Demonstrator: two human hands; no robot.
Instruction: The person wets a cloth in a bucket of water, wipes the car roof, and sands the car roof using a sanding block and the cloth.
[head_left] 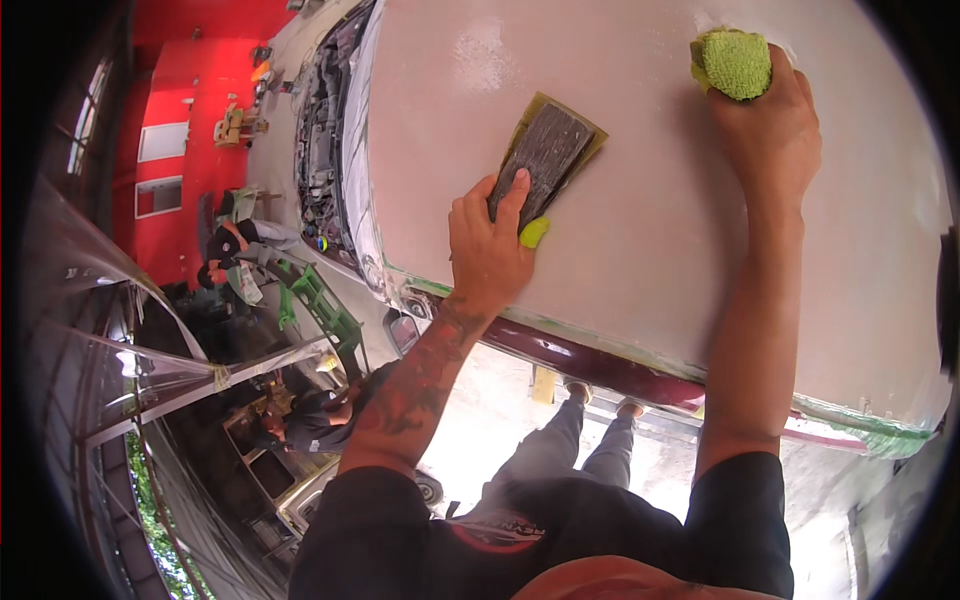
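Observation:
My left hand (487,245) presses a dark grey sanding sheet on a yellow block (550,150) flat against a dull pinkish car roof panel (620,240). A yellow-green corner of the block shows under my fingers. My right hand (765,125) reaches further across the panel and grips a green sponge (735,62) against the surface. A pale wet or sanded patch (480,55) lies ahead of the block. Both forearms come in from below.
The roof edge carries green masking tape (860,415) over a dark red body (590,360). The open engine bay (325,130) lies to the left. Two other people (240,250) (315,415) work on the ground beside a green stand (325,305). A red wall (170,120) stands beyond.

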